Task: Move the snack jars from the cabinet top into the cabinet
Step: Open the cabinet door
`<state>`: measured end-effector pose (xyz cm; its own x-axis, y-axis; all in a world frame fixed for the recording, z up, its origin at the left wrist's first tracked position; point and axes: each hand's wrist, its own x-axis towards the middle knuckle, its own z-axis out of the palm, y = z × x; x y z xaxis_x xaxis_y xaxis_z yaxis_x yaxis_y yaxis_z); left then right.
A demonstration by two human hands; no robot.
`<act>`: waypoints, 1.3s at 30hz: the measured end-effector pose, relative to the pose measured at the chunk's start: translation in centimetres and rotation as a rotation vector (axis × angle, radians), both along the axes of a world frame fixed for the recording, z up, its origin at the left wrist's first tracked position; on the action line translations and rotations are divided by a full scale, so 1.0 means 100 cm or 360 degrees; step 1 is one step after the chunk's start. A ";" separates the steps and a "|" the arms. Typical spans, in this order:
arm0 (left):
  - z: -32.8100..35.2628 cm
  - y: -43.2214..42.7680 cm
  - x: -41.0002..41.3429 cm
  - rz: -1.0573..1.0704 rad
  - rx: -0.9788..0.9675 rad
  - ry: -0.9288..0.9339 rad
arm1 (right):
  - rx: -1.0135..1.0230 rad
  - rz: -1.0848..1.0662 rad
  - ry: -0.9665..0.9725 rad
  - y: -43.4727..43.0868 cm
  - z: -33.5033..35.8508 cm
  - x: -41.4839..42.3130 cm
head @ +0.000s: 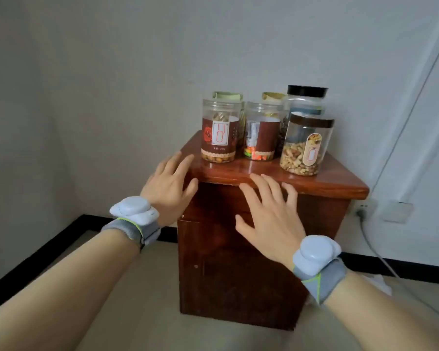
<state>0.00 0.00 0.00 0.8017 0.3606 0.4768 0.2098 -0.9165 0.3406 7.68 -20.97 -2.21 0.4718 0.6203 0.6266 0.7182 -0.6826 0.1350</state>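
Head view: nearest me, the left hand [166, 187] and right hand [269, 211] hang open and empty before the dark red wooden cabinet [238, 262]. Farther, on its top, stand the clear plastic snack jars [306, 148]. They look light, smooth, a little slippery; I would grasp one around its middle.

Six snack jars stand on one wooden cabinet [322, 184]: three in front [219, 131] [261, 133] [306, 146], three behind [227, 95] [273, 96] [306, 98], with two empty hands [169, 190] [270, 216], each wrist wearing one pale device [132, 209] [316, 253].
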 end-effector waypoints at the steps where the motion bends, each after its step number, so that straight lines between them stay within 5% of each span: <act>1: -0.005 0.010 0.000 0.0014 0.0021 0.0025 | -0.0092 0.0062 -0.0006 0.010 -0.014 0.000; 10: -0.029 0.055 0.006 -0.0183 0.0131 -0.0139 | -0.0626 0.0315 0.0015 0.072 -0.105 0.003; 20: -0.047 0.067 0.031 -0.0332 -0.0117 -0.0667 | -0.1243 0.0397 -0.0663 0.136 -0.126 0.030; 30: -0.039 0.074 0.028 -0.0424 -0.0102 -0.0661 | -0.1278 0.0457 -0.0983 0.151 -0.121 0.033; 34: -0.032 0.075 0.024 -0.0434 -0.0099 -0.0578 | -0.1044 0.0537 -0.0875 0.160 -0.123 0.018; 39: -0.023 0.065 0.017 -0.0352 -0.0121 -0.0472 | -0.0694 0.0691 -0.0194 0.131 -0.118 -0.017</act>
<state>1.68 6.45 -2.32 0.6954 0.2376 0.6783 -0.1083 -0.8984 0.4256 5.96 -7.89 -13.96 0.0607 0.9500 0.3063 0.8796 -0.1960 0.4335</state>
